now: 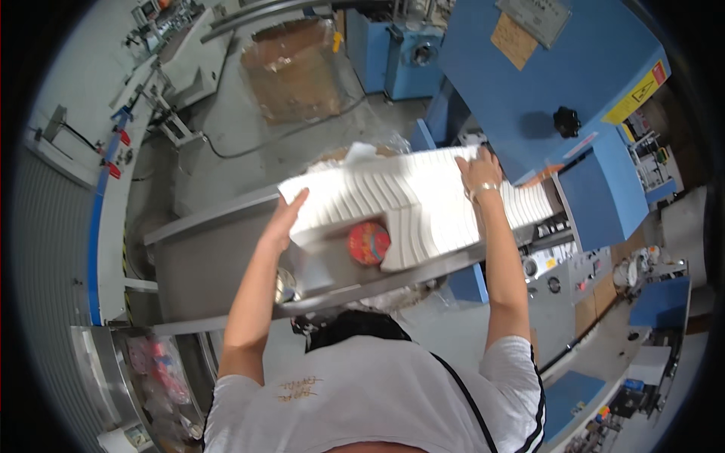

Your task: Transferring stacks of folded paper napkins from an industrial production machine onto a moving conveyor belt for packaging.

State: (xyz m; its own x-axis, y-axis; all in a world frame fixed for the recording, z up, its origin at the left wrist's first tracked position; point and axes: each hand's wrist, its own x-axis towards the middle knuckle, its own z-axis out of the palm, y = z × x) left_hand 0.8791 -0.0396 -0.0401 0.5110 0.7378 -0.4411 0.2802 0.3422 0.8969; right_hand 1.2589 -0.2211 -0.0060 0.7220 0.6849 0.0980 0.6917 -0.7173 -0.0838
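Long rows of white, thin-edged pieces packed side by side [423, 189] lie along a grey metal trough [204, 264]; whether they are paper or plastic I cannot tell. My left hand [285, 219] lies flat against the left end of the far row, thumb raised and apart. Over the top of the rows, toward the right and near their far edge, my right hand [482, 174] rests with fingers spread. In the gap left of the shorter near row sits a red round object [368, 243] with coloured print. A clear, whitish sheet or bag [313, 270] lies left of it.
A large blue machine [559, 83] with a black knob [566, 121] stands at the trough's right end. Beyond the trough is a plastic-lined cardboard box [294, 75]. Metal trays with plastic bags [162, 370] stand at the lower left.
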